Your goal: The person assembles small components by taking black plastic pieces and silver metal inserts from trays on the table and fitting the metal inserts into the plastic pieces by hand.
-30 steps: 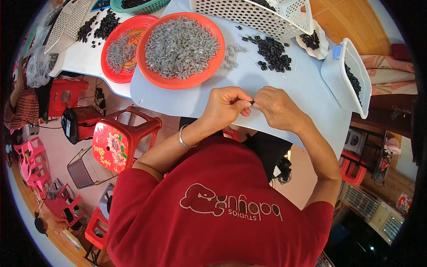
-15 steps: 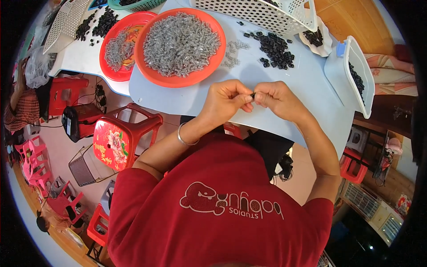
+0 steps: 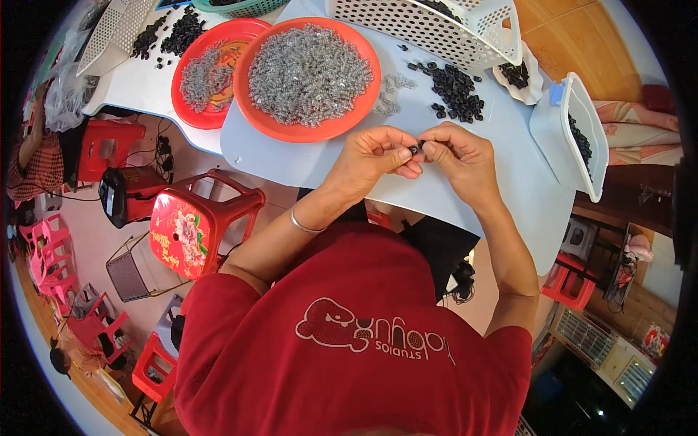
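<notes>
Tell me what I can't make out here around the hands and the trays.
- Small black part, head view: pinched between left hand and right hand; fingertips cover most of it, too small to tell its shape.
- White perforated basket: cut off by the top edge, contents mostly hidden.
- White tub: side wall hides most of its dark pieces.
- Silver pieces on the larger orange plate: too small to make out singly.

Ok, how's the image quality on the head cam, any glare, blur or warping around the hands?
Head view: even lighting, no glare; left hand and right hand are sharp; the small black part between them is too tiny for detail; fisheye bends the table edge near the dark rim.
</notes>
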Available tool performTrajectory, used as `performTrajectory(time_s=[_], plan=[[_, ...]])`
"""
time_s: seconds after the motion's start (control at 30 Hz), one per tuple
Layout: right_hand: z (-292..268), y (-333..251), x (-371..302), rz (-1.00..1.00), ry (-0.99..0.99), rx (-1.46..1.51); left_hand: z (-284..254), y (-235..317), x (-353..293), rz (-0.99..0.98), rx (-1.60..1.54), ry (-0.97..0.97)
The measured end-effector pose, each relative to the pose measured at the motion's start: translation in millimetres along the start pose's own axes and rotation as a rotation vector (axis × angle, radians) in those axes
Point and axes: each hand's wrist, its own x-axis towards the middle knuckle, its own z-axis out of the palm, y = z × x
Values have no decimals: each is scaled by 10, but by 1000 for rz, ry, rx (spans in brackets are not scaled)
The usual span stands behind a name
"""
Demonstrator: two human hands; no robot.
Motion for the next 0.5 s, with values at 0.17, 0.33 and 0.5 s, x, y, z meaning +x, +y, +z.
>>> performTrajectory(time_s=[0.17,0.33,0.5], plan=[[11,-17,-2,33,43,33,-10,10,-3,-2,-85,-14],[-28,-35,-24,97,43,108,-21,3,-5,2,-55,-47],[-44,-67,-55,141,32,128,-8,-12,0,1,-73,-28]])
